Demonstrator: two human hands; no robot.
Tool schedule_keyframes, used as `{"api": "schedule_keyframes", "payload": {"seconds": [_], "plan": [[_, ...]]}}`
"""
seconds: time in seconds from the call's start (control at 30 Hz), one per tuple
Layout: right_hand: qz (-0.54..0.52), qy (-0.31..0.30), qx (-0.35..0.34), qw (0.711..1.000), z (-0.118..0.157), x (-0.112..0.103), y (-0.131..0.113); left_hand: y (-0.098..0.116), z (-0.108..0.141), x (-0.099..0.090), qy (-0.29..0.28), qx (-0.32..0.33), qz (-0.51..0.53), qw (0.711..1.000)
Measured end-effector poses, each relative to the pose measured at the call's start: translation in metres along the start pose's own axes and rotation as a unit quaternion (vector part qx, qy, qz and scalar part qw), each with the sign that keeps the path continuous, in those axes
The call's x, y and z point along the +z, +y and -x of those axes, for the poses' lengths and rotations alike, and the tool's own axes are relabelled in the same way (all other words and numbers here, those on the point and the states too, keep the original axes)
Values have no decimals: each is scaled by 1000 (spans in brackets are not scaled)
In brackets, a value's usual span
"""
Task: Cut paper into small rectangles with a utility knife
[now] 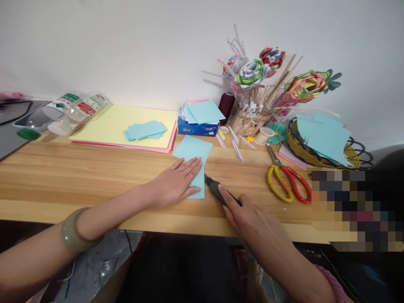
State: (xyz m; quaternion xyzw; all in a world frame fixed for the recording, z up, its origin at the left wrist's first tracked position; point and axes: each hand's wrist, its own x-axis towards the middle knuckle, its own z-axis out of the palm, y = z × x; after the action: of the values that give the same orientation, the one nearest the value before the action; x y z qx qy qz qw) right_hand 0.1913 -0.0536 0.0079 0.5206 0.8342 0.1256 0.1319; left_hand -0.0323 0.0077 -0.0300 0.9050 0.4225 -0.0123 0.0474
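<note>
Light-blue paper [196, 145] lies on the wooden table in front of me, one part angled at the top and a narrower part running down towards me. My left hand [176, 181] rests flat on it with the fingers stretched out, covering its middle. In my right hand [243, 212] is a dark green utility knife [217, 190], the index finger laid along its handle. The knife's tip is close to the paper's right edge; whether it touches is too small to tell.
Yellow and pink sheets [104, 126] bear blue paper strips [147, 130]. Plastic bottles [78, 109] lie at the left. A blue tissue pack [197, 128], a pot of paper flowers [249, 122], scissors [285, 176] and a basket of blue paper [292, 136] stand along the back and right.
</note>
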Motion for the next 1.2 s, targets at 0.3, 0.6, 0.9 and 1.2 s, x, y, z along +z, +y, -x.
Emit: {"api": "schedule_keyframes", "payload": {"seconds": [0.3, 0.6, 0.9, 1.2], "plan": [[-6, -15, 0, 1000, -15, -1, 5, -1, -1, 1, 2, 8, 13, 1000], [-10, -56, 17, 998, -27, -10, 9, 0, -1, 0, -6, 0, 11, 1000], [-18, -61, 32, 997, -43, -10, 20, -1, 1, -4, 5, 4, 53, 999], [21, 54, 146, 988, -65, 23, 49, -9, -6, -10, 140, -147, 231, 952]]}}
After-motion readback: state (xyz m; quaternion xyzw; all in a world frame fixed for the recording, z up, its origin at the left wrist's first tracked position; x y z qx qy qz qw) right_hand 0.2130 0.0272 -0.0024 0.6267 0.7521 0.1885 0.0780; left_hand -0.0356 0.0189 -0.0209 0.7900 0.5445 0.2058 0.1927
